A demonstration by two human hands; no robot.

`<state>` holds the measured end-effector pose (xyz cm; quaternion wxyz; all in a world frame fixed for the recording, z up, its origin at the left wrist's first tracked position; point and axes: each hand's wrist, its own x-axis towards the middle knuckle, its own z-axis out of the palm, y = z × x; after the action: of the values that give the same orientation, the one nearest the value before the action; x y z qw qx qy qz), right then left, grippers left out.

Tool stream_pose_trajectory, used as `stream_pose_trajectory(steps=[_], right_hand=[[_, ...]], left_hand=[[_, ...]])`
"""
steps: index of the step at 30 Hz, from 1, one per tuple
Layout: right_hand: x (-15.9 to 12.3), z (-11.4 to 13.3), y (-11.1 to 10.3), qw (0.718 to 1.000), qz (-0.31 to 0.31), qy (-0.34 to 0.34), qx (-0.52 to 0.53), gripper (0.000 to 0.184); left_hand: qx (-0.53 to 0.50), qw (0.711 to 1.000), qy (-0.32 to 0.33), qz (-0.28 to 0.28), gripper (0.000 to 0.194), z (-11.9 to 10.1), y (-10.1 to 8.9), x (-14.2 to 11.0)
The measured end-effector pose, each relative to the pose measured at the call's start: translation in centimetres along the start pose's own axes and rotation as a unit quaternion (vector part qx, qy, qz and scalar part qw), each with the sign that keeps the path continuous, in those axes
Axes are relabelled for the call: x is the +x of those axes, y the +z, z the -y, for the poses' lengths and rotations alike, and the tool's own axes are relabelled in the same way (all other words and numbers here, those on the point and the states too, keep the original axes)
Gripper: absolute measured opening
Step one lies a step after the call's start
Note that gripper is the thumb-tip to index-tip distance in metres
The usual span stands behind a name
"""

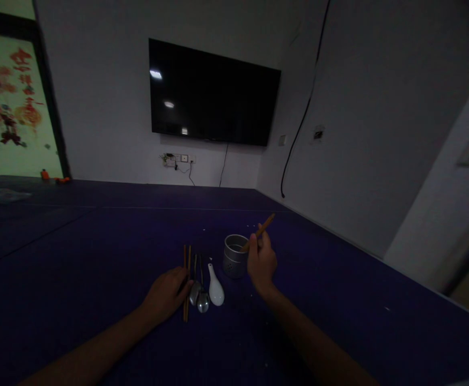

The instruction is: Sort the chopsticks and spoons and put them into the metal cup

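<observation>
My left hand (169,292) rests on the table with its thumb and fingers closed about a pair of brown wooden chopsticks (185,313), which lie lengthwise. Just right of them lie two metal spoons (203,303), side by side with bowls toward me, and a white soup spoon (216,292). A grey metal cup (233,262) with small holes low in its wall stands upright. Beside it, my right hand (262,262) grips wooden chopsticks (264,224) at a slant, their lower end at the cup's rim. How many are in that hand, I cannot tell.
The dark purple table (117,252) stretches to the walls, with small white specks on it. Clear plastic (1,195) and small orange items (45,174) lie at the far left. A television (214,96) hangs on the wall; a black cable (299,128) dangles at the right.
</observation>
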<state>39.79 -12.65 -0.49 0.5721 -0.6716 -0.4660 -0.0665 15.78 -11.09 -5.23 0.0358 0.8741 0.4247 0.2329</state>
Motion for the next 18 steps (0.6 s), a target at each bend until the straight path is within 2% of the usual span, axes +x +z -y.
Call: stream_pose_trajectory(steps=[6,12,15,16,18], right_hand=[[0.4,0.0,-0.5,0.995,-0.079,0.011,0.052,0.061],[0.3,0.6,-1.4,0.994,-0.104,0.000,0.041,0.059],[-0.4,0.7,-1.6,0.991,-0.112,-0.066,0.022,0.058],[-0.9,0.7,-1.6,0.989,-0.103,-0.107,0.014,0.058],[-2.1,0.7,-1.3,0.975,-0.047,-0.215,-0.013,0.055]], left_hand=[[0.001,1.000,-0.003,0.007,0.027,0.0,0.1,0.0],[-0.002,1.000,-0.004,0.012,0.028,-0.2,0.0,0.1],[-0.003,1.000,-0.004,0.015,0.028,-0.2,0.0,0.1],[-0.002,1.000,-0.003,0.016,0.028,-0.2,0.0,0.1],[0.000,1.000,-0.001,0.015,0.028,-0.1,0.0,0.1]])
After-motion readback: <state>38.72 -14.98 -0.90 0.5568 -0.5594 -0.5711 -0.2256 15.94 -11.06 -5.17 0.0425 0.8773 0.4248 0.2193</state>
